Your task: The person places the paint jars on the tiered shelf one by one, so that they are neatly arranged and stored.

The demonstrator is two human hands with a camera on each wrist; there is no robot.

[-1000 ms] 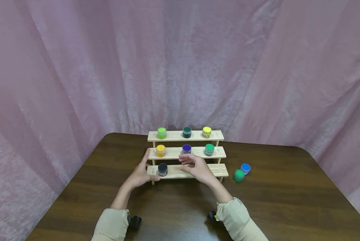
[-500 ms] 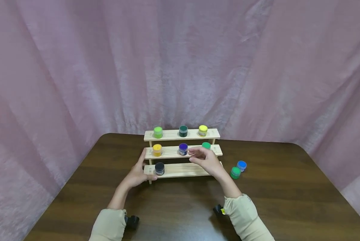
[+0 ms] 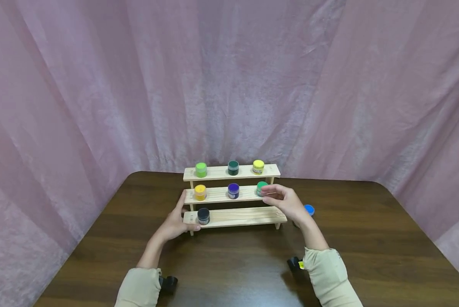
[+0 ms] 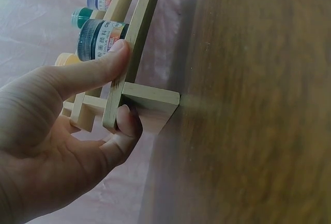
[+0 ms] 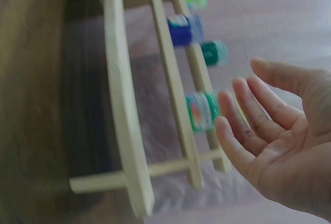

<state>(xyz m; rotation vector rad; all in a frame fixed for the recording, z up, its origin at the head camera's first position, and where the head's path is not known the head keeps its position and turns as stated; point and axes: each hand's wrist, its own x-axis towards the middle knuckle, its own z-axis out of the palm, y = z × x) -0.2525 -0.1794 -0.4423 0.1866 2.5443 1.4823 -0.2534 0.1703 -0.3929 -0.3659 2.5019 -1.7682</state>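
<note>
A three-tier wooden display stand point(image 3: 241, 217) bears small paint jars. My left hand point(image 3: 175, 222) grips its left end, the thumb over the bottom shelf and a finger curled beneath, beside the black paint jar point(image 4: 90, 40). My right hand point(image 3: 289, 201) hovers near the right end with fingers loosely bent and nothing in them. Its fingertips overlap the green jar point(image 3: 260, 186) in the head view. A purple jar point(image 3: 233, 191) and an orange-yellow jar point(image 3: 200, 192) share that middle shelf. On top stand light green point(image 3: 201, 169), dark green point(image 3: 233, 168) and yellow jars point(image 3: 258, 167).
A blue-lidded jar point(image 3: 309, 209) stands on the brown wooden table point(image 3: 229, 264) to the right, partly behind my right hand, which hides most of a second jar there. A pink curtain point(image 3: 229, 85) hangs behind the table.
My right hand has moved rightward along the stand, from before the purple jar to the green one, and now covers most of the loose green jar. The left hand keeps its grip.
</note>
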